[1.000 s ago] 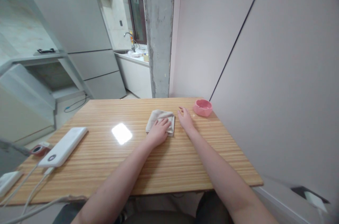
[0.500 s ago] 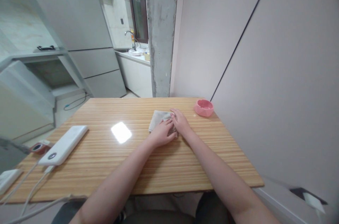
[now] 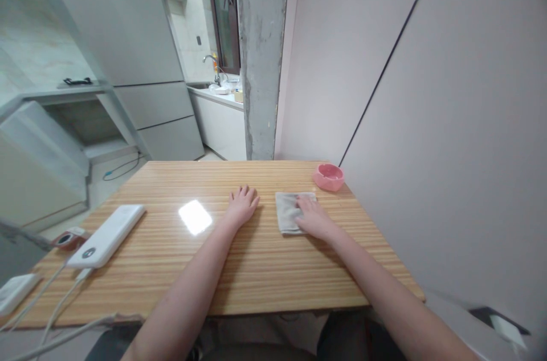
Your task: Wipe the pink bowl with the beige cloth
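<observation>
A folded beige cloth (image 3: 287,210) lies flat on the wooden table (image 3: 222,270), right of centre. My right hand (image 3: 314,217) rests palm down on the cloth's right part, pressing it to the table. My left hand (image 3: 241,205) lies flat on the bare wood to the left of the cloth, fingers spread, holding nothing. A small pink bowl (image 3: 328,176) stands near the table's far right corner, just beyond the cloth.
A white power bank (image 3: 106,234) with cables lies at the table's left, next to a small red item (image 3: 65,240) and a white box (image 3: 15,292). A wall runs along the right side. A fridge (image 3: 128,48) and concrete pillar (image 3: 260,53) stand beyond.
The cloth has slid to the right under my right hand. My left hand has come off the cloth and now lies on the wood to its left.
</observation>
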`<state>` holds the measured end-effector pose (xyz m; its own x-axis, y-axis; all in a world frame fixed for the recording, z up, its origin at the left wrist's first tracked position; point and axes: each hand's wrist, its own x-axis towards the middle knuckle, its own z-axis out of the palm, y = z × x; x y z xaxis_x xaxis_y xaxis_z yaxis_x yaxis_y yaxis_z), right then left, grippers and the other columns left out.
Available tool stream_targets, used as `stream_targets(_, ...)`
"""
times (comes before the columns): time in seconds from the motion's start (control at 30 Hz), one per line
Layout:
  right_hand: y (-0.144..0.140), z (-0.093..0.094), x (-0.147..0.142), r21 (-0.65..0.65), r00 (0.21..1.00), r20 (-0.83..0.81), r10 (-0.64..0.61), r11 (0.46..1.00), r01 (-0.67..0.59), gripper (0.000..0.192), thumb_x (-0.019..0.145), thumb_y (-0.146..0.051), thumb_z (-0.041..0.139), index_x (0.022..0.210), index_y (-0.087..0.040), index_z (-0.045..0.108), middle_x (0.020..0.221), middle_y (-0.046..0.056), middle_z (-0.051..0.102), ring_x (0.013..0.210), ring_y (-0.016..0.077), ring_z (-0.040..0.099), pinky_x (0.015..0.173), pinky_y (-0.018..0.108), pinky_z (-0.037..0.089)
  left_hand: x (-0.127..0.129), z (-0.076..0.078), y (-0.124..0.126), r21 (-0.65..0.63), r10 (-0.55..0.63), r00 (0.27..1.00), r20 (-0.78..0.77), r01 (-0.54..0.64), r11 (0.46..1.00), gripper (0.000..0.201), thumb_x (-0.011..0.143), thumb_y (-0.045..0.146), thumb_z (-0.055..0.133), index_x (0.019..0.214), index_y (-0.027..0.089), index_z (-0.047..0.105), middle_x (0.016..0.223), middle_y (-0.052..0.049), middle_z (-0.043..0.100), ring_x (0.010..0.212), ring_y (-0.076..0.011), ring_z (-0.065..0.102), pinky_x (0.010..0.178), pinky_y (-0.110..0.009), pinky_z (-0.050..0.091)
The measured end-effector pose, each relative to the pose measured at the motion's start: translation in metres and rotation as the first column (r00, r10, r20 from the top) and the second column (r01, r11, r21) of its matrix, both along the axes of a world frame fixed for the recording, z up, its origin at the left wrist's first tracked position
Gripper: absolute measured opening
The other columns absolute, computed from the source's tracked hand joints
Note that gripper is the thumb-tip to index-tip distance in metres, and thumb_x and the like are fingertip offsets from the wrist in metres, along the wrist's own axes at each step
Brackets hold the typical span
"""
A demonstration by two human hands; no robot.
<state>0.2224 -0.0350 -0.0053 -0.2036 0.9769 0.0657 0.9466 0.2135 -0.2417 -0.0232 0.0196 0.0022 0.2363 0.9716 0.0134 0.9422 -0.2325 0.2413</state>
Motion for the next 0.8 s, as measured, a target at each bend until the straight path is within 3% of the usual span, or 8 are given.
stream_targets(0.1, -0.018, -0.005, 0.054, 0.038, 0.974, 0.090, -0.206, 0.978, 0.203, 0.035, 0.094, -0.041, 0.037, 0.100, -0.016, 0.062, 0.123, 0.017, 0.060, 0.119, 0.0279, 0.052, 0.102, 0.041, 0.038, 0.005, -0.004, -0.004, 0.033, -0.012, 0.998, -0.054, 0.014, 0.999, 0.056, 0.095, 0.045, 0.035, 0.143, 0.017, 0.041, 0.155, -0.019, 0.030, 0.145, -0.0347, 0.025, 0.114, -0.059, 0.018)
stream_targets(0.2, -0.030, -0.014, 0.082, 0.136, 0.900, 0.196, -0.390, 0.919, 0.369, 0.040, 0.093, -0.048, 0.042, 0.098, -0.015, 0.062, 0.126, 0.021, 0.056, 0.117, 0.0327, 0.054, 0.099, 0.044, 0.040, 0.009, -0.007, -0.006, 0.057, -0.004, 0.999, -0.052, 0.007, 0.998, 0.057, 0.094, 0.044, 0.035, 0.142, 0.014, 0.042, 0.154, -0.021, 0.032, 0.143, -0.0366, 0.027, 0.113, -0.060, 0.020)
stream_targets(0.37, -0.032, -0.016, 0.066, 0.188, 0.841, 0.251, -0.480, 0.876, 0.444, 0.038, 0.091, -0.041, 0.045, 0.107, -0.012, 0.063, 0.123, 0.024, 0.057, 0.114, 0.0370, 0.056, 0.093, 0.048, 0.042, 0.008, -0.007, -0.006, 0.060, 0.011, 0.999, -0.032, -0.010, 0.998, 0.055, 0.094, 0.042, 0.036, 0.140, 0.013, 0.043, 0.154, -0.022, 0.031, 0.143, -0.0372, 0.026, 0.113, -0.061, 0.020)
stream_targets(0.53, -0.035, -0.004, 0.049, 0.233, 0.792, 0.240, -0.561, 0.826, 0.514, 0.034, 0.090, -0.033, 0.045, 0.105, -0.010, 0.064, 0.117, 0.026, 0.059, 0.111, 0.0416, 0.055, 0.088, 0.054, 0.043, 0.011, -0.006, -0.005, 0.102, -0.002, 0.998, 0.059, -0.004, 0.995, 0.046, 0.092, 0.038, 0.042, 0.129, 0.012, 0.052, 0.150, -0.022, 0.037, 0.141, -0.0383, 0.030, 0.111, -0.063, 0.021)
stream_targets(0.6, -0.031, 0.005, 0.041, 0.240, 0.849, 0.197, -0.490, 0.864, 0.443, 0.031, 0.090, -0.031, 0.046, 0.104, -0.010, 0.064, 0.116, 0.025, 0.061, 0.117, 0.0412, 0.052, 0.095, 0.056, 0.039, 0.017, -0.007, -0.004, 0.177, -0.072, 0.983, 0.166, 0.042, 0.983, 0.033, 0.091, 0.033, 0.044, 0.114, 0.014, 0.060, 0.141, -0.020, 0.047, 0.134, -0.0336, 0.039, 0.109, -0.056, 0.029)
stream_targets(0.7, -0.010, 0.014, 0.010, 0.230, 0.981, -0.006, -0.196, 0.954, 0.192, 0.030, 0.090, -0.026, 0.045, 0.110, -0.012, 0.061, 0.123, 0.021, 0.060, 0.123, 0.0330, 0.049, 0.106, 0.049, 0.034, 0.027, -0.012, -0.001, 0.199, -0.254, 0.898, 0.360, 0.192, 0.961, 0.022, 0.089, 0.028, 0.044, 0.087, 0.016, 0.062, 0.102, -0.011, 0.066, 0.099, -0.0216, 0.059, 0.091, -0.038, 0.046)
stream_targets(0.73, 0.001, 0.014, -0.006, 0.215, 0.988, -0.133, -0.074, 0.971, 0.101, 0.034, 0.091, -0.027, 0.045, 0.117, -0.012, 0.058, 0.126, 0.019, 0.059, 0.123, 0.0292, 0.050, 0.107, 0.044, 0.035, 0.030, -0.014, 0.002, 0.171, -0.289, 0.861, 0.419, 0.238, 0.956, 0.021, 0.088, 0.028, 0.044, 0.081, 0.017, 0.060, 0.088, -0.008, 0.066, 0.085, -0.0189, 0.059, 0.082, -0.034, 0.048)
stream_targets(0.8, 0.025, 0.010, -0.042, 0.158, 0.903, -0.426, 0.064, 0.987, 0.004, 0.038, 0.093, -0.031, 0.041, 0.124, -0.015, 0.054, 0.128, 0.016, 0.059, 0.120, 0.0234, 0.053, 0.105, 0.038, 0.038, 0.033, -0.019, 0.009, 0.100, -0.301, 0.791, 0.532, 0.294, 0.950, 0.018, 0.084, 0.028, 0.048, 0.076, 0.016, 0.059, 0.072, -0.004, 0.062, 0.070, -0.0162, 0.056, 0.072, -0.030, 0.049)
